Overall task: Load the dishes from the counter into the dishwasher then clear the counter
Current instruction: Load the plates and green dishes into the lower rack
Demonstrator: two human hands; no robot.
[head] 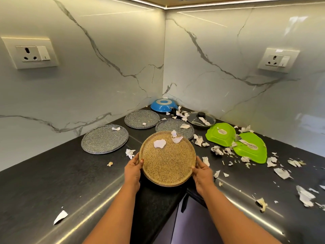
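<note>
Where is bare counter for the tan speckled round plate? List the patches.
Bare: black counter left of the tan speckled round plate, between the leftmost grey speckled plate and the front edge. Crowded: the right side, torn paper scraps around two green plastic dishes.

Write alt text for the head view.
The left hand and right hand hold a tan plate by its rim over a black corner counter. Three grey plates, a blue pan, a glass lid, two green dishes and paper scraps lie beyond.
</note>
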